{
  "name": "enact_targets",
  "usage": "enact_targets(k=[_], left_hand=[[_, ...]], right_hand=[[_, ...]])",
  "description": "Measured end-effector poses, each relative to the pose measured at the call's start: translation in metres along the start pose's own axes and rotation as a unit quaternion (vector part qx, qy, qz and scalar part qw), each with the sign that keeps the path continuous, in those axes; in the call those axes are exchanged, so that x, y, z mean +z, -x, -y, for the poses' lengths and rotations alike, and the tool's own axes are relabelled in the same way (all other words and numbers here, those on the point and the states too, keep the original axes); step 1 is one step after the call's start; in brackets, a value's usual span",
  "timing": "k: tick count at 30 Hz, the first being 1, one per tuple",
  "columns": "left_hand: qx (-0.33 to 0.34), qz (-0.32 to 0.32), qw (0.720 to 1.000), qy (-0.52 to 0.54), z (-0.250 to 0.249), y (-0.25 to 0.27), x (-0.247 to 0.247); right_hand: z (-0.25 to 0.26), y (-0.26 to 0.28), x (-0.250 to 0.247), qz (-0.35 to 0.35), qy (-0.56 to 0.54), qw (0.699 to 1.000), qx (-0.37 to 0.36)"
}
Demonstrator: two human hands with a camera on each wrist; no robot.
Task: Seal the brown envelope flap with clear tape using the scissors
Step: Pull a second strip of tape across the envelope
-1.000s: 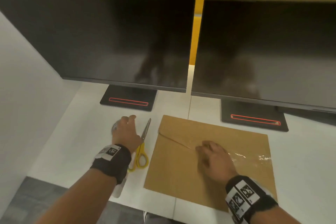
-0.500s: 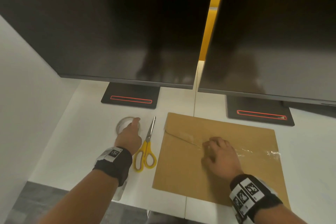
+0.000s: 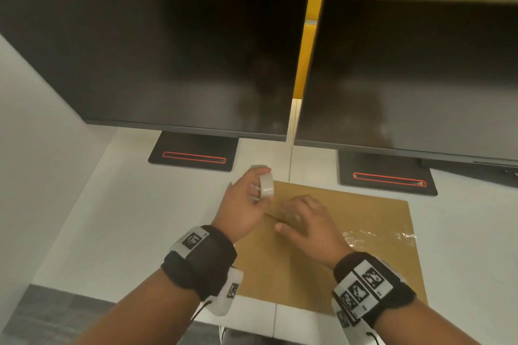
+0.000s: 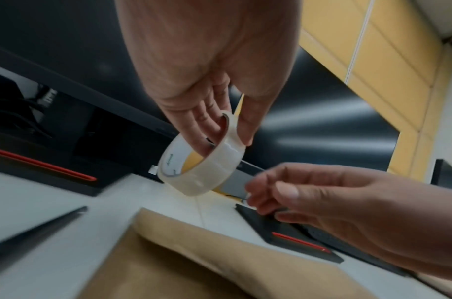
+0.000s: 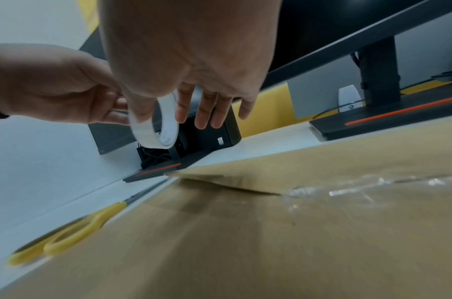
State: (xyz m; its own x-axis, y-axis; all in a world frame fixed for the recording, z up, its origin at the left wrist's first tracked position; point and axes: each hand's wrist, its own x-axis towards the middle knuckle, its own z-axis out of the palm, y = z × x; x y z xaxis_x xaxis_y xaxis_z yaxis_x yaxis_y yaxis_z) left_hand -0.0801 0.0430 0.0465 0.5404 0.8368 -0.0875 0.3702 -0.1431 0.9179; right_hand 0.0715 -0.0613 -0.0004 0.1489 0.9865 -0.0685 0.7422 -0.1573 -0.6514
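Note:
The brown envelope (image 3: 297, 274) lies flat on the white desk, with a wrinkled strip of clear tape (image 3: 378, 238) over the right part of its flap seam. The flap's left end (image 5: 219, 180) stands slightly raised. My left hand (image 3: 259, 182) pinches the clear tape roll (image 3: 266, 189) between thumb and fingers, in the air above the envelope's far left corner. My right hand (image 3: 291, 213) hovers just right of the roll, fingers loosely spread and holding nothing. The yellow-handled scissors (image 5: 66, 238) lie on the desk along the envelope's left edge, hidden under my left arm in the head view.
Two dark monitors (image 3: 168, 50) (image 3: 420, 78) stand at the back on black bases with red stripes (image 3: 193, 157) (image 3: 389, 179). A white partition (image 3: 28, 148) closes the left side. The desk's front edge (image 3: 112, 297) is near my forearms.
My left hand picked the tape roll up off the desk and carried it right, above the envelope's corner. My right hand lifted off the flap and moved toward the roll.

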Motion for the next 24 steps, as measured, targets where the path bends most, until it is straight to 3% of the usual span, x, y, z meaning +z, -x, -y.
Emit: enact_targets(k=[7,12,18,24], left_hand=[[-0.016,0.078,0.988,0.132,-0.025,0.009,0.038],[-0.015,0.093,0.989,0.115,-0.026,0.016,0.061],[-0.009,0.098,0.99,0.098,-0.021,0.023,0.084],[0.011,0.127,0.99,0.055,-0.018,0.028,0.096]], right_hand=[[-0.013,0.016,-0.013,-0.064,-0.044,0.996,-0.032],[-0.026,0.037,-0.021,-0.07,-0.07,0.994,-0.04],[-0.038,0.059,-0.025,-0.051,-0.113,0.992,0.0],[-0.039,0.063,-0.043,-0.197,-0.241,0.948,0.061]])
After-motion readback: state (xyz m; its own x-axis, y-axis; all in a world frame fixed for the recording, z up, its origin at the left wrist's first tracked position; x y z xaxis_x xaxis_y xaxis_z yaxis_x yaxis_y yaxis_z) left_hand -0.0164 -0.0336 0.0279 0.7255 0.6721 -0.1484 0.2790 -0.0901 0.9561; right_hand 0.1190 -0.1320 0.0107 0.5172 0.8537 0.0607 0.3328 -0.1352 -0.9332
